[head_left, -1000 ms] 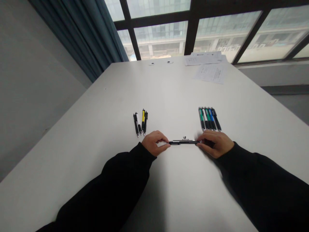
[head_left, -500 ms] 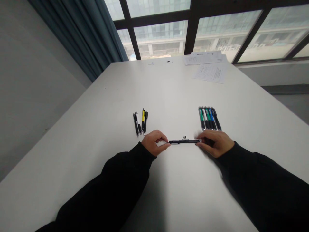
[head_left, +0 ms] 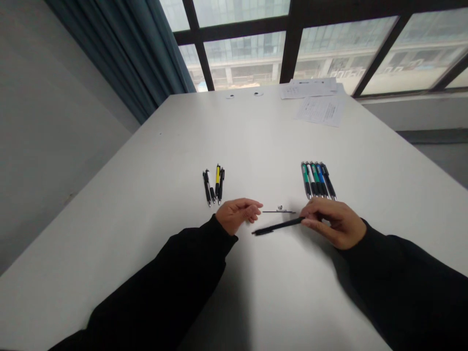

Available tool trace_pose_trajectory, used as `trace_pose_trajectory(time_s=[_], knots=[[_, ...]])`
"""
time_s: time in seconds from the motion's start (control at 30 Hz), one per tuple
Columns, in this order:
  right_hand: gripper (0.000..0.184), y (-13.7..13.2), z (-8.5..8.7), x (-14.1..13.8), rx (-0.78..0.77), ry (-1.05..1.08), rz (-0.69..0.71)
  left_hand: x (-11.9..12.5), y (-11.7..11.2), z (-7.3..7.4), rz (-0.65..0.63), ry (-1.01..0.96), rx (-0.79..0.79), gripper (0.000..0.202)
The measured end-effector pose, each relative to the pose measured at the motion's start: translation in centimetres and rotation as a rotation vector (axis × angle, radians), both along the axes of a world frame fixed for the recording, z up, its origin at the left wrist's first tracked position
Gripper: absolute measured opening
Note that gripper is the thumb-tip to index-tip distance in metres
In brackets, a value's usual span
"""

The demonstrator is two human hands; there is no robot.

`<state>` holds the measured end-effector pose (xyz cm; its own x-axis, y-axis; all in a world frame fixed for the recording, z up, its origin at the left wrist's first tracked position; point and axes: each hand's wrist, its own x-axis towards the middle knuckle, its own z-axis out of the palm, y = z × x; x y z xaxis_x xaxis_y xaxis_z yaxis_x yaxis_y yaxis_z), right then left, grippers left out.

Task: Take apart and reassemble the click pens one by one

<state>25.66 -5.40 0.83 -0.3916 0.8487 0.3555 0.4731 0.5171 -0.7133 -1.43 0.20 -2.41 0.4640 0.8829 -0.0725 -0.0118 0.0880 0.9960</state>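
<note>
My right hand [head_left: 332, 223] is shut on a black pen barrel [head_left: 278, 226], which slants down to the left from my fingers. My left hand [head_left: 237, 214] holds nothing, its fingertips pointing right and stopping just short of a thin black refill [head_left: 278, 211] lying on the white table [head_left: 153, 195]. A small metal part, perhaps a spring [head_left: 280, 207], lies just behind the refill. Past my hands are a small group of black and yellow pens [head_left: 213, 185] and a row of green, white, blue and black pens [head_left: 318, 181].
Printed papers [head_left: 321, 111] lie at the far right of the table, and two small round fittings [head_left: 243, 94] sit near its far edge. Beyond are a dark-framed window [head_left: 292, 48] and a blue curtain [head_left: 124, 48]. The table's left edge runs along a grey wall.
My left hand has let go of the pen and moved back left. My right hand has drawn the barrel down and tilted it, and the thin refill now lies separately on the table.
</note>
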Motion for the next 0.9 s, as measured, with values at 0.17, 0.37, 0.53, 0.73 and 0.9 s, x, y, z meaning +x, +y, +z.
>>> trace_pose_trajectory(time_s=[0.17,0.37,0.53,0.73,0.9], knots=[[0.012,-1.3,1.7,-2.0,-0.087,0.130,0.027,1.3,-1.8,1.1,-0.385,-0.053,-0.151,0.049],[0.021,-0.5,0.1,-1.5,-0.008,0.054,-0.030,1.7,-2.7,2.0,-0.420,-0.146,-0.346,0.038],[0.031,1.1,-2.3,0.1,0.153,-0.308,-0.157,1.7,-2.5,2.2,-0.346,-0.190,-0.438,0.048],[0.017,1.4,-2.5,-0.2,0.149,-0.371,-0.090,1.7,-2.4,2.0,-0.376,-0.208,-0.463,0.044],[0.020,0.9,-2.4,-1.0,0.154,-0.446,-0.041,1.5,-2.7,1.9,-0.410,-0.207,-0.443,0.038]])
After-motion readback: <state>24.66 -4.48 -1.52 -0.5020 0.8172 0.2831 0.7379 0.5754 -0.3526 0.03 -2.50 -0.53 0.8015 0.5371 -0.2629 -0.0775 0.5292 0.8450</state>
